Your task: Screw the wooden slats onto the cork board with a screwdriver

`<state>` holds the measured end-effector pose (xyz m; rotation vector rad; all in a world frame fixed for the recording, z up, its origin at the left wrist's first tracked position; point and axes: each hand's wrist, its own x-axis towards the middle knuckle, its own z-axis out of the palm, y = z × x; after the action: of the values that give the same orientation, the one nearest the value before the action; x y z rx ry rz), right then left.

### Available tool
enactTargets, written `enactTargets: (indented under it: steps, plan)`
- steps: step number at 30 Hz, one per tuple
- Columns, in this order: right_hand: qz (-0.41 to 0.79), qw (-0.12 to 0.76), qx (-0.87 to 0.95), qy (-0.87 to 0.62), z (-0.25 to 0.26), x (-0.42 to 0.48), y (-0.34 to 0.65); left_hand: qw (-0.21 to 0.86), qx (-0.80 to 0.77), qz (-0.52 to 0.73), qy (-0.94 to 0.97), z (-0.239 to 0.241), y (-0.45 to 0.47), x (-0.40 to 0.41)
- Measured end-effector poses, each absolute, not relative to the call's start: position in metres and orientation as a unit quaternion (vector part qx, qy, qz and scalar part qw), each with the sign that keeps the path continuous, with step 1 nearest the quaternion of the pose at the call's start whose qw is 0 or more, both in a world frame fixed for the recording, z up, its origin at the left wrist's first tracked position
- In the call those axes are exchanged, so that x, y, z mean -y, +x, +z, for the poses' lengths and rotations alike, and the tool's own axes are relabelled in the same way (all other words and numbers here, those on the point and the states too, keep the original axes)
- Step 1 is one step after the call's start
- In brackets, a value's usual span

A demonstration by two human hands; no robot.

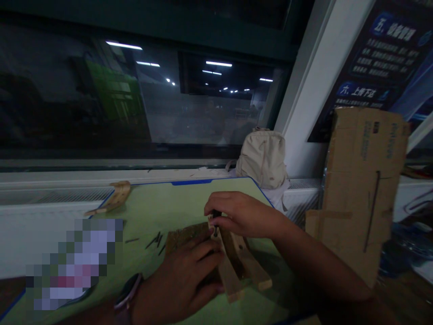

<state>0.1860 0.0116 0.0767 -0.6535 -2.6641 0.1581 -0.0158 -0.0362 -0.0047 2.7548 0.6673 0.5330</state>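
A wooden assembly of light slats (241, 266) lies on the green mat (169, 203), joined to a darker board (184, 234). My left hand (184, 282), with a watch on its wrist, presses flat on the board and the slats. My right hand (241, 214) is closed around a small dark tool held upright against the top end of a slat. Several dark screws or nails (156, 240) lie loose on the mat just left of the board.
A second wooden piece (113, 198) lies at the mat's far left corner. A beige backpack (263, 158) leans at the window sill. A tall cardboard box (363, 180) stands to the right. A blurred patch (76, 264) covers the mat's near left.
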Motion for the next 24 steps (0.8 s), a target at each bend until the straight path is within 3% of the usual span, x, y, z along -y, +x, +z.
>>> enactTargets:
  steps: [5, 9, 12, 18, 24]
  plan:
    - [-0.082, 0.152, 0.931, -0.322, 0.073, -0.016, 0.183, 0.123, -0.22, 0.185, 0.95, -0.004, -0.015, 0.035]
    - [-0.122, 0.097, 0.904, -0.398, 0.076, -0.014, 0.182, 0.126, -0.224, 0.18, 0.949, -0.006, -0.015, 0.033]
    - [-0.087, 0.106, 0.907, -0.398, 0.081, -0.007, 0.184, 0.137, -0.229, 0.174, 0.948, -0.006, -0.015, 0.034]
    - [0.095, 0.124, 0.948, -0.279, 0.088, -0.001, 0.191, 0.141, -0.228, 0.178, 0.947, -0.005, -0.015, 0.036]
    - [0.136, 0.121, 0.939, -0.292, 0.092, -0.001, 0.194, 0.126, -0.217, 0.205, 0.946, -0.005, -0.015, 0.034]
